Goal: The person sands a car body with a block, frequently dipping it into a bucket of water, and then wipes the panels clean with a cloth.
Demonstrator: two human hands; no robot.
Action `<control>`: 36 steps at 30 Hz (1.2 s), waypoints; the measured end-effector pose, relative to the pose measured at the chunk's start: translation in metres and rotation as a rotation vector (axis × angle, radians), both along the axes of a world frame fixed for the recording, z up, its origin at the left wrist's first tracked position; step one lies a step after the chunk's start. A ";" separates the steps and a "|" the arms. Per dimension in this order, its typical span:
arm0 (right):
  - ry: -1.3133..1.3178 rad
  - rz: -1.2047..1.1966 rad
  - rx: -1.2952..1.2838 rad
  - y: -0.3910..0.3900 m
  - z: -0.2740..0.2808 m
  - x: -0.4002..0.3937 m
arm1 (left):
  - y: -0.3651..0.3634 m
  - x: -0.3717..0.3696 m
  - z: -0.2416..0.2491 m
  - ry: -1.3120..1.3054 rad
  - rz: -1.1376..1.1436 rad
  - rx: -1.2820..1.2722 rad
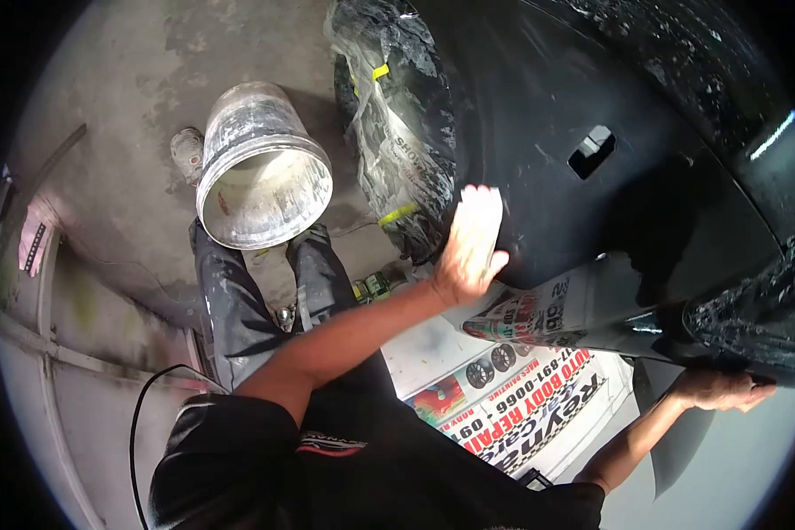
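Observation:
My left hand [473, 246] lies open on the black car body panel [539, 150], fingers stretched out together and thumb apart. Its fingertips are washed out by bright light. Close to its left is a wheel wrapped in clear plastic [397, 141], with yellow tape on it. A small rectangular opening [592, 152] shows in the panel to the right of this hand. At the lower right, my right hand [724, 389] is at the edge of the dark bodywork, its fingers curled. I cannot tell what lies inside them.
A stained white bucket [265, 190] stands on the concrete floor [141, 53], its mouth facing me, overlapping my legs in this view. A printed auto body repair banner [512, 406] is below the panel. A black cable [137, 424] curves along the lower left, near a pale wall [106, 344].

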State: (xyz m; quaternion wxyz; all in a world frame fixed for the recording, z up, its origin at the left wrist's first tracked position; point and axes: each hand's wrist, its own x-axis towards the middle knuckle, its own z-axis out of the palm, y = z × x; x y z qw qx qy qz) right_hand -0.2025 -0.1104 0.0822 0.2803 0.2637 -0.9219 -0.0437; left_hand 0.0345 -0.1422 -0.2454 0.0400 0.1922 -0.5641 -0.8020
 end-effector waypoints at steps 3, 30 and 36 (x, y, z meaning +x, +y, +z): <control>0.102 -0.079 0.199 -0.018 -0.007 0.010 | -0.051 -0.078 -0.046 -0.122 0.135 -0.085; 0.577 -0.513 0.569 -0.015 -0.026 -0.104 | 0.099 0.088 -0.015 0.027 0.323 -0.204; 0.270 0.046 0.297 -0.006 0.002 -0.017 | 0.233 0.244 -0.017 0.024 0.176 -0.324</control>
